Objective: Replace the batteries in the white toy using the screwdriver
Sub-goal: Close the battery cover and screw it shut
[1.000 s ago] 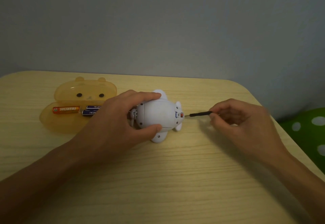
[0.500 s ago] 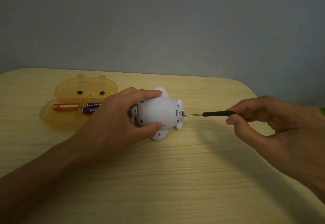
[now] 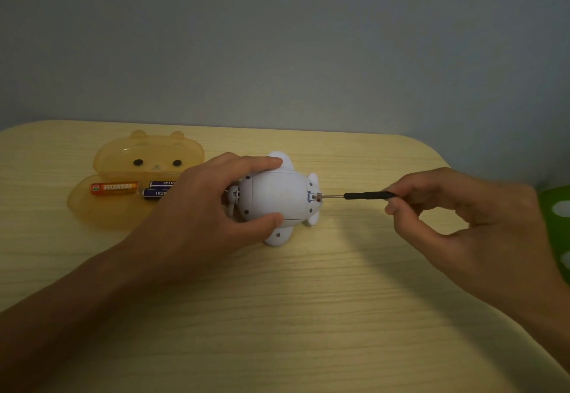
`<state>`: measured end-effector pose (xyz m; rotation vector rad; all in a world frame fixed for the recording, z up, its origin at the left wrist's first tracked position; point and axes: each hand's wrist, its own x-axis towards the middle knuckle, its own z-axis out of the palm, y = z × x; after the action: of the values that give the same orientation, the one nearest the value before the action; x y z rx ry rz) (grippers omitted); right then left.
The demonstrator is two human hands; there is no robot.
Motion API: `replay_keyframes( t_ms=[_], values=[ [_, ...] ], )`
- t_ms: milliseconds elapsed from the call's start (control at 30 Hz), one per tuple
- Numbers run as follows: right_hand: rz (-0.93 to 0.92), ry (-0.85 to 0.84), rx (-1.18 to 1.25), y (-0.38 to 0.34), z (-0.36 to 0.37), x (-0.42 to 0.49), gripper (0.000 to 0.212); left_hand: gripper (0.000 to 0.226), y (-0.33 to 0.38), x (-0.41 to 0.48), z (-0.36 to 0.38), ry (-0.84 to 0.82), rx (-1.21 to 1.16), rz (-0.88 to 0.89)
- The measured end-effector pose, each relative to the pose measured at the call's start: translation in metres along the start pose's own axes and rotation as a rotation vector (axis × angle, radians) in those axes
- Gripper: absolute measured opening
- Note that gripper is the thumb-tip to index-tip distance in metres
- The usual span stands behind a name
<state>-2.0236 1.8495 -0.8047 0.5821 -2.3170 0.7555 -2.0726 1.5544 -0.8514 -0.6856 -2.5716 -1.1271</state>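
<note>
Wooden table (image 3: 308,315), open orange case (image 3: 123,207) with batteries (image 3: 114,188) behind left hand (image 3: 197,217)

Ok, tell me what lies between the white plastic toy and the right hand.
Head view: only the slim black-handled screwdriver, tip at the white plastic toy, handle pinched by the right hand.
</note>
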Motion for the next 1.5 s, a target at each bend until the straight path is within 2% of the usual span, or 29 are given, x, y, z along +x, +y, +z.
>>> replay_keyframes(
  t_ms=[200,300,433,567,633,700,833,933,1033,1233,1300,1367,1500],
  values=[
    [-0.202,-0.046,-0.213,-0.007,-0.006,0.008,0.01,0.073,0.0,0.0,0.001,0.0,0.001,0.008],
    [-0.238,-0.121,-0.27,-0.009,-0.006,0.012,0.012,0.073,0.0,0.0,0.001,0.006,-0.004,0.005],
    [-0.26,-0.198,-0.342,-0.008,0.004,0.014,0.041,0.073,0.001,0.0,0.002,0.007,0.004,0.007],
    [-0.287,-0.175,-0.34,-0.005,0.01,0.015,0.053,0.073,0.0,0.0,0.002,0.004,-0.003,0.005],
    [-0.291,-0.152,-0.311,-0.004,0.009,0.016,0.046,0.073,0.0,0.0,0.002,0.007,0.011,0.01],
    [-0.307,-0.118,-0.278,-0.007,0.008,0.017,0.029,0.073,0.001,0.001,0.002,0.009,0.017,0.012],
    [-0.288,-0.173,-0.232,-0.01,0.009,0.016,0.014,0.075,0.0,0.001,0.001,0.001,0.028,0.011],
    [-0.216,-0.204,-0.234,-0.012,0.007,0.016,0.013,0.074,0.0,0.001,0.001,0.001,0.019,0.011],
    [-0.263,-0.199,-0.249,-0.01,0.006,0.016,0.006,0.075,0.001,0.001,0.002,-0.002,0.013,0.008],
    [-0.268,-0.139,-0.374,-0.006,0.018,0.015,0.054,0.076,0.002,0.001,0.001,0.002,0.016,0.007],
    [-0.267,-0.126,-0.358,-0.001,0.02,0.015,0.061,0.076,0.002,0.0,0.001,-0.002,0.02,0.003],
    [-0.258,-0.135,-0.287,0.002,0.019,0.015,0.056,0.075,0.002,0.0,0.001,0.001,0.021,0.005],
    [-0.277,-0.174,-0.196,-0.002,0.013,0.019,0.023,0.072,0.003,0.0,0.001,-0.002,0.021,0.011]
  ],
)
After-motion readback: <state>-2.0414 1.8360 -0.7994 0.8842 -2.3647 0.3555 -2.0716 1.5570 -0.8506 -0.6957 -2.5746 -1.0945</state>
